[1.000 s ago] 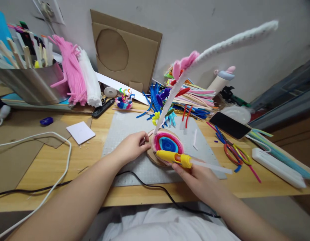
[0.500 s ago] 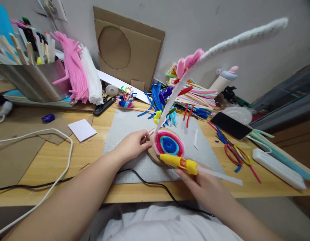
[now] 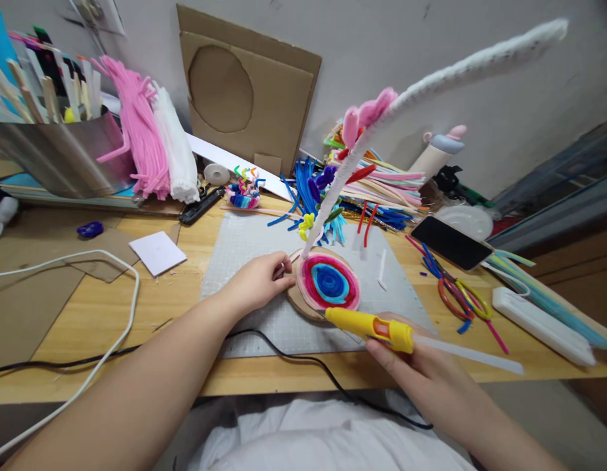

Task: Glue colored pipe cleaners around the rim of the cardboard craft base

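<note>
My right hand is wrapped round a yellow hot glue gun, with a clear glue stick jutting from its back. Its nozzle is at the near edge of a round cardboard base; touching or just apart, I cannot tell. On the base lies a coil of pipe cleaners in blue, red and pink. At its far left edge rises a tall, bent white fuzzy stem with pink, purple and yellow bits. My left hand pinches a thin pale pipe cleaner beside the base.
A grey cutting mat lies under the work. Bundles of pipe cleaners, a cardboard sheet and a metal holder stand behind. Scissors, a phone and a white power strip are right. A black cord crosses the front.
My right hand and the glue gun have moved right and slightly nearer me, the nozzle sliding along the base's near edge. My left hand stays beside the base.
</note>
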Tool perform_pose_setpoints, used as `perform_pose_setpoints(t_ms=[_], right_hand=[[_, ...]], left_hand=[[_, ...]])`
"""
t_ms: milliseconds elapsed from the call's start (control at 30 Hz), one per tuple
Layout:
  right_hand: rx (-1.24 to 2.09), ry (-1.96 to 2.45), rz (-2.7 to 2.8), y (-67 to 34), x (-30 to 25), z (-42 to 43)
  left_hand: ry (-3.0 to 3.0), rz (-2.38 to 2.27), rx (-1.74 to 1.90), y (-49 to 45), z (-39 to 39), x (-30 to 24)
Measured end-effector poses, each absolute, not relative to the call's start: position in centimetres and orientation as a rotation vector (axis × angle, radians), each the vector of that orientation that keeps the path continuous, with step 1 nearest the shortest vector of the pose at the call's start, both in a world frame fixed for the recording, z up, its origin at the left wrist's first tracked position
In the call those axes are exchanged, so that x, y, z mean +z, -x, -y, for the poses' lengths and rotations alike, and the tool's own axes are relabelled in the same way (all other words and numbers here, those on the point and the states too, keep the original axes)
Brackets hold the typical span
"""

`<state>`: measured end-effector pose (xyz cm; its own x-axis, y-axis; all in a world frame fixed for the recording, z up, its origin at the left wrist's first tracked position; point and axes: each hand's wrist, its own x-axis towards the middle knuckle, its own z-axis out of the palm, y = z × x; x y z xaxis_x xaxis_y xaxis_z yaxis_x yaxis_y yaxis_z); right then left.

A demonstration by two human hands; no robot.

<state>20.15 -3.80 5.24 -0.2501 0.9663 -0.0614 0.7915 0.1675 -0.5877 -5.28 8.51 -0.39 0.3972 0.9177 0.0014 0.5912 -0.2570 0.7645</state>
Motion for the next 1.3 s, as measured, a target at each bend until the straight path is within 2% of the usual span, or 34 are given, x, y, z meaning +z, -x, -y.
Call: perform_pose_setpoints(t_ms=[233, 500, 1300], right_hand=[[0.761, 1.680, 2.113, -19.4, 4.4, 3.1], [0.837, 1.891, 2.005, -20.0, 4.4, 3.4], [0.662, 1.899, 2.109, -21.1, 5.2, 4.7]], left_hand=[[-1.968, -1.286, 0.590, 5.4, -8.6, -0.7], [-1.970, -1.300, 0.586, 5.4, -8.6, -0.4], [-1.957, -1.280, 0.593, 5.3, -8.6, -0.4]])
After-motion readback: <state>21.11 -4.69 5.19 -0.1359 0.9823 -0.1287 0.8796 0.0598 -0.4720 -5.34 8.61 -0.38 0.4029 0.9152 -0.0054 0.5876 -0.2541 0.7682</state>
